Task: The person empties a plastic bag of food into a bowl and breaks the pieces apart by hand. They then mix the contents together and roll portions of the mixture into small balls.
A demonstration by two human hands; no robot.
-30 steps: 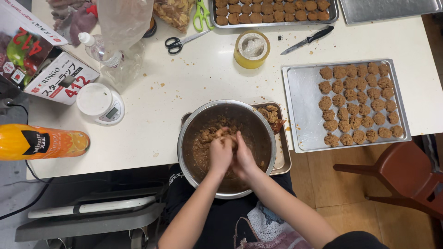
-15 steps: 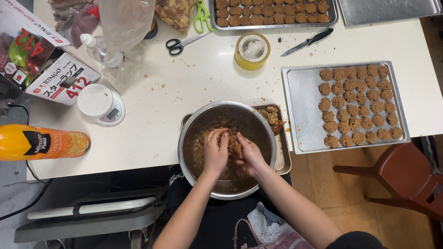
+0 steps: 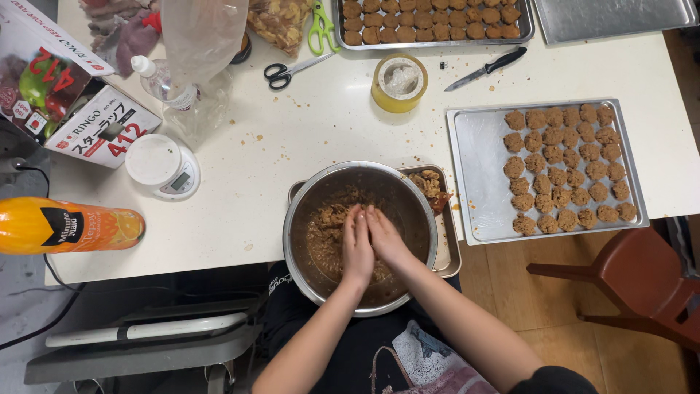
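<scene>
Both hands pressed side by side inside round steel mixing bowl (image 3: 294, 226): left hand (image 3: 356, 244) and right hand (image 3: 384, 237) touching, fingers nearly flat, pushing into brown crumbly dough (image 3: 324, 233), apparently gathering it; whether either grips a lump, can't tell. Bowl sits on small metal tray (image 3: 450, 248) at table's 6 o'clock edge. Large aluminium baking sheet (image 3: 477, 160) with brown dough balls at 3 o'clock, near for unloading. White round kitchen scale (image 3: 162, 165) at 9 o'clock.

White table (image 3: 292, 138): bowl (image 3: 408, 191), trays (image 3: 477, 157), scissors (image 3: 288, 71), knife (image 3: 486, 69), scale (image 3: 160, 165), bottle (image 3: 65, 225)
</scene>
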